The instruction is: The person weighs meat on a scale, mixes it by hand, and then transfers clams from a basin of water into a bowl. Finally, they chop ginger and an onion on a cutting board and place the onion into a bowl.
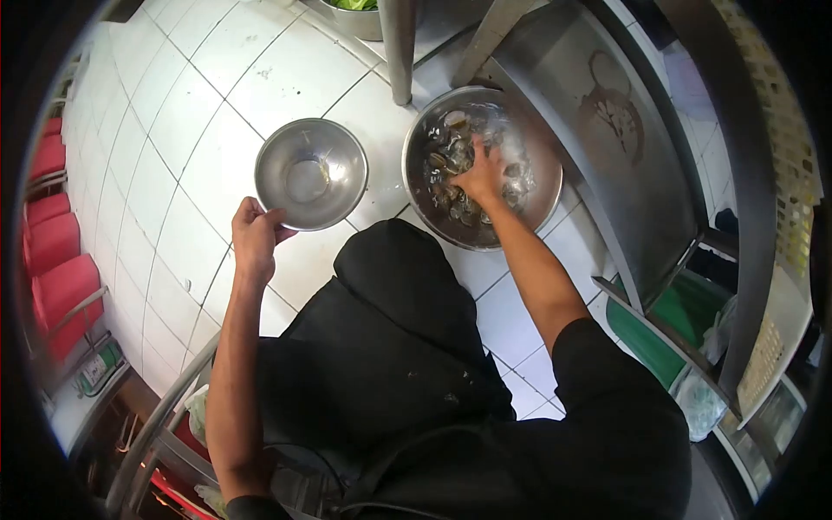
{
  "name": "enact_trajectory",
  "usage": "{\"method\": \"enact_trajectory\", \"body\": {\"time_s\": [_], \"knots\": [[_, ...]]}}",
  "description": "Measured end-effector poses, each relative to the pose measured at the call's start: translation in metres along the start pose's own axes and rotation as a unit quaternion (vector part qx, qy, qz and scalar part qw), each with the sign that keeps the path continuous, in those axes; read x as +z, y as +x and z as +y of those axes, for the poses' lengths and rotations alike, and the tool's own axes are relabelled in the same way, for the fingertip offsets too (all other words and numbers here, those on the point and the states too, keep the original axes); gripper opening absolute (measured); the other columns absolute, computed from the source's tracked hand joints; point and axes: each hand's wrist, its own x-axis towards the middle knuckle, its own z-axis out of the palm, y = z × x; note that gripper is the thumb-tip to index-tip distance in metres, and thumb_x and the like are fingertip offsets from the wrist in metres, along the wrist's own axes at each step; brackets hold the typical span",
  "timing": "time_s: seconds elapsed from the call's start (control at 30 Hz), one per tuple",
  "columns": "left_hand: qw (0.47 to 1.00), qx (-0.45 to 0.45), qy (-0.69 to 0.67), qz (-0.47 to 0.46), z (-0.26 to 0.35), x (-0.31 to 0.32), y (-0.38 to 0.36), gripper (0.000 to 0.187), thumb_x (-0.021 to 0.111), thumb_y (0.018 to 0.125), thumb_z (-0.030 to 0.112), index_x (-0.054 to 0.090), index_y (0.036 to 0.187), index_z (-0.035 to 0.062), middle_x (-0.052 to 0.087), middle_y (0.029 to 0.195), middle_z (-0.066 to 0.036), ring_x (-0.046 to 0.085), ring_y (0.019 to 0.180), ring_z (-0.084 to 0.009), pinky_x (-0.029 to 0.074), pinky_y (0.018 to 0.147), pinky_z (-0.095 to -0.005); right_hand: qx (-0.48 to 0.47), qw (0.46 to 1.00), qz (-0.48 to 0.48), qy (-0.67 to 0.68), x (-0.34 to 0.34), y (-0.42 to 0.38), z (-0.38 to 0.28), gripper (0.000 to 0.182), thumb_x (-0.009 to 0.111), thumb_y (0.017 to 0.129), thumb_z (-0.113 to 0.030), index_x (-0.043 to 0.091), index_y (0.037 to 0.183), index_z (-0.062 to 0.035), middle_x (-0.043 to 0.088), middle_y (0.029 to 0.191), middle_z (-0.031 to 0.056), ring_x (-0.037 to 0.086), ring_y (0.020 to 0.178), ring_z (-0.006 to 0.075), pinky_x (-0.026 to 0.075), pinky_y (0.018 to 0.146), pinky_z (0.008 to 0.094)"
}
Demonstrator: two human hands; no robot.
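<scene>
My left hand [257,232] grips the near rim of a small metal bowl [340,186], thumb over the edge, and the bowl is tilted toward me with a little liquid at its bottom. To the right, a large metal basin [542,186] stands on the tiled floor, holding water and many clams [442,163]. Reaching into this basin, my right hand [482,178] lies over the clams with its fingers spread. Its fingertips are partly under the water, and nothing shows in its grasp.
Table legs [399,52] rise just behind the basin. A metal shelf [598,113] runs along the right, with a green container [672,321] below it. Red chairs [61,251] line the far left. A bowl of green leaves [357,19] sits at the top.
</scene>
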Motion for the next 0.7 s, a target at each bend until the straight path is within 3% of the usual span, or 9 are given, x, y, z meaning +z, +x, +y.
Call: {"method": "enact_trajectory", "body": {"time_s": [0.07,0.1,0.17,0.23,0.37,0.47,0.6,0.67,0.7], "knots": [[1.000,0.004,-0.006,-0.004,0.003,0.002,-0.001,0.020,0.058,0.084,-0.005,0.042,0.079,0.0053,0.059,0.079,-0.012,0.066,0.070,-0.0203,0.063,0.066,-0.0332,-0.027,0.999,0.037,-0.029,0.036,0.014,0.007,0.094,0.086,0.060,-0.025,0.045,0.143,-0.0135,0.035,0.146,0.0220,0.039,0.131,0.0450,0.042,0.102,0.0500],[1.000,0.009,-0.012,-0.007,0.005,0.006,-0.003,0.020,0.059,0.084,-0.005,0.042,0.079,0.0053,0.059,0.079,-0.012,0.067,0.070,-0.0202,0.063,0.065,-0.0331,-0.053,0.994,0.090,0.031,0.054,0.025,0.015,0.070,0.080,0.062,-0.010,0.059,0.128,-0.0100,0.047,0.136,0.0180,0.052,0.119,0.0352,0.047,0.093,0.0443],[1.000,0.016,-0.009,-0.013,0.006,0.008,-0.005,0.020,0.059,0.084,-0.005,0.042,0.079,0.0050,0.059,0.080,-0.012,0.067,0.070,-0.0197,0.063,0.064,-0.0329,-0.038,0.979,-0.021,0.198,0.092,0.076,0.042,0.086,0.082,0.061,-0.012,0.048,0.139,-0.0078,0.055,0.127,0.0182,0.055,0.115,0.0360,0.049,0.089,0.0458],[1.000,0.018,-0.001,-0.015,0.007,0.015,-0.008,0.020,0.059,0.084,-0.005,0.042,0.078,0.0049,0.059,0.079,-0.012,0.066,0.069,-0.0195,0.063,0.064,-0.0323,0.055,0.890,-0.116,0.437,0.077,0.070,0.030,0.088,0.081,0.065,-0.009,0.044,0.144,-0.0029,0.067,0.103,0.0116,0.063,0.098,0.0272,0.049,0.081,0.0442],[0.997,0.054,0.049,-0.011,-0.003,0.027,0.005,0.019,0.061,0.082,-0.003,0.043,0.076,0.0028,0.060,0.081,-0.013,0.068,0.070,-0.0207,0.063,0.060,-0.0313,0.107,0.760,-0.200,0.609,-0.001,0.029,-0.003,0.057,0.080,0.072,-0.009,0.059,0.125,-0.0082,0.066,0.104,0.0014,0.060,0.094,0.0141,0.045,0.075,0.0382],[0.992,0.076,0.097,-0.010,-0.003,0.049,0.006,0.019,0.063,0.080,-0.001,0.045,0.076,-0.0006,0.062,0.080,-0.015,0.069,0.068,-0.0214,0.061,0.055,-0.0334,0.081,0.740,-0.193,0.639,-0.054,0.004,-0.025,0.051,0.079,0.073,-0.008,0.060,0.120,-0.0121,0.065,0.104,-0.0002,0.059,0.096,0.0117,0.045,0.076,0.0374],[0.989,0.074,0.119,-0.045,-0.002,0.084,0.014,0.019,0.062,0.077,-0.002,0.044,0.074,-0.0010,0.061,0.076,-0.013,0.067,0.065,-0.0195,0.058,0.051,-0.0365,-0.107,0.841,-0.196,0.492,-0.097,-0.039,-0.091,0.048,0.080,0.073,-0.017,0.065,0.118,-0.0098,0.060,0.111,0.0022,0.058,0.099,0.0147,0.049,0.076,0.0367],[0.989,0.065,0.118,-0.062,-0.007,0.099,0.023,0.019,0.062,0.076,-0.002,0.043,0.074,-0.0008,0.059,0.075,-0.012,0.066,0.064,-0.0190,0.060,0.051,-0.0363,-0.270,0.918,-0.035,0.288,-0.072,-0.043,-0.110,0.060,0.084,0.069,-0.023,0.066,0.122,-0.0057,0.059,0.120,0.0095,0.061,0.103,0.0199,0.051,0.083,0.0369],[0.992,0.057,0.100,-0.054,-0.003,0.103,0.021,0.020,0.062,0.075,-0.003,0.042,0.074,-0.0006,0.057,0.074,-0.011,0.064,0.063,-0.0186,0.062,0.052,-0.0359,-0.312,0.920,0.009,0.236,-0.070,-0.050,-0.120,0.062,0.086,0.067,-0.025,0.066,0.123,-0.0059,0.058,0.124,0.0122,0.062,0.103,0.0225,0.052,0.085,0.0367]]}}
